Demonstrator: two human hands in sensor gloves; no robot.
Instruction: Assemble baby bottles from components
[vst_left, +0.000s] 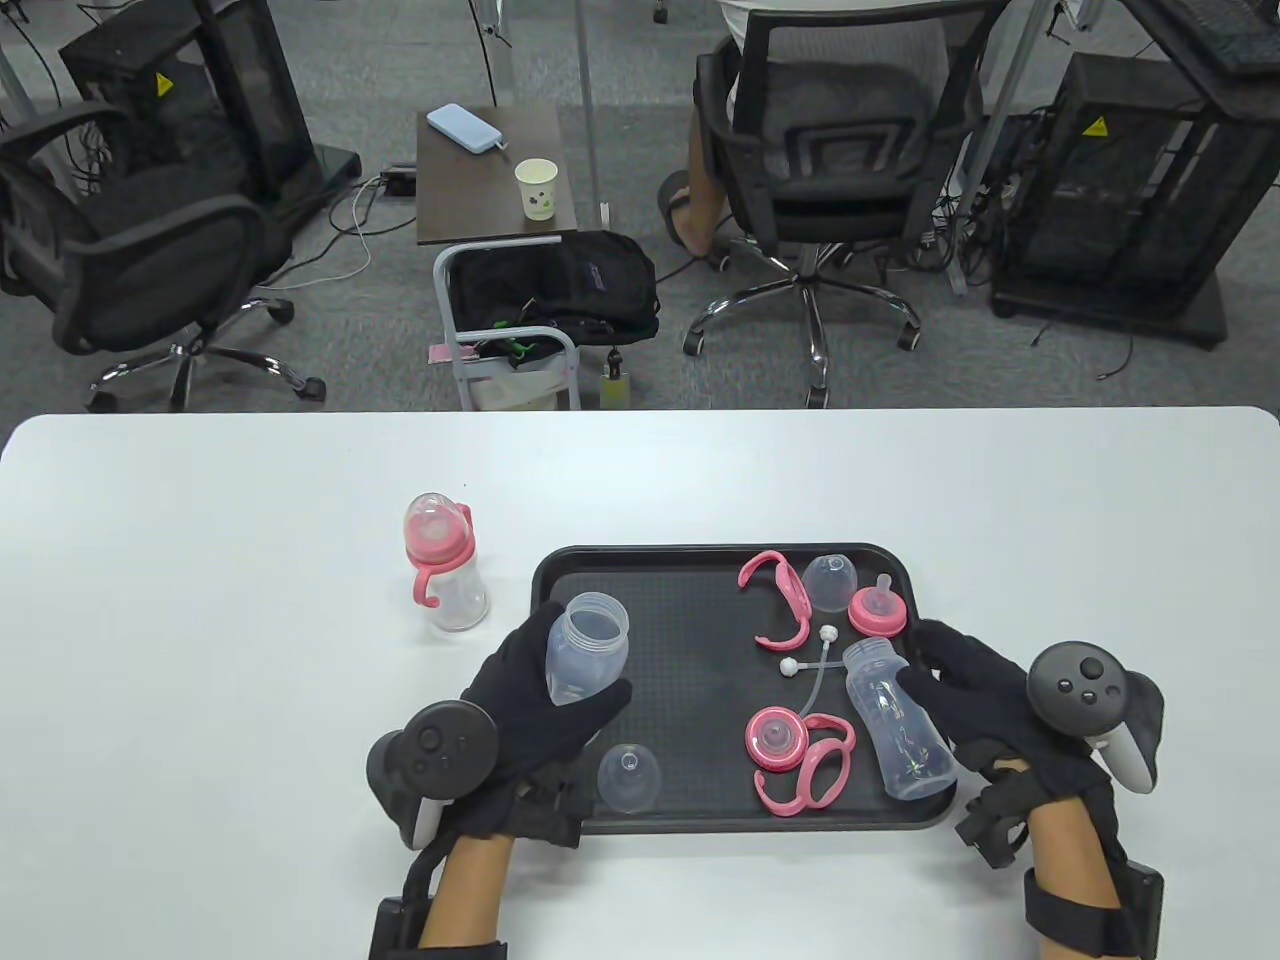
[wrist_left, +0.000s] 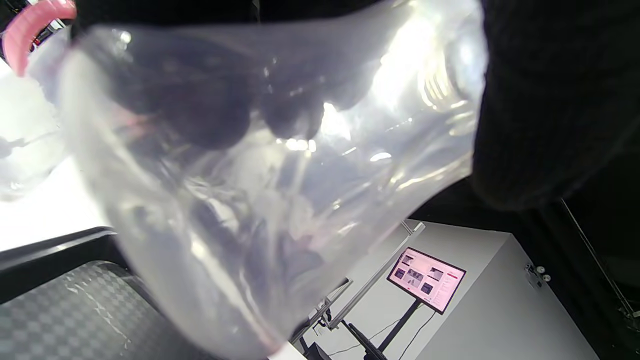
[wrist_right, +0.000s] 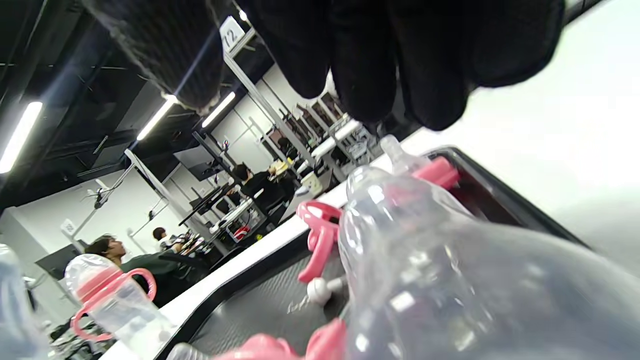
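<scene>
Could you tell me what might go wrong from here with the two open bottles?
The left hand holds the wide bottle tilted above the tray; a loose grip could drop it onto the clear cap. The right hand is beside the slim bottle, which lies near the tray's edge and could roll.

The black tray (vst_left: 640, 570) is bare across its left-centre, a wide lane between the clear dome cap (vst_left: 630, 777) and the pink handle ring (vst_left: 782, 595). Its right half is crowded: straw (vst_left: 818, 668), pink collar with handles (vst_left: 797, 755), lying bottle (vst_left: 897, 733). The assembled bottle (vst_left: 445, 565) stands on the table left of the tray.
</scene>
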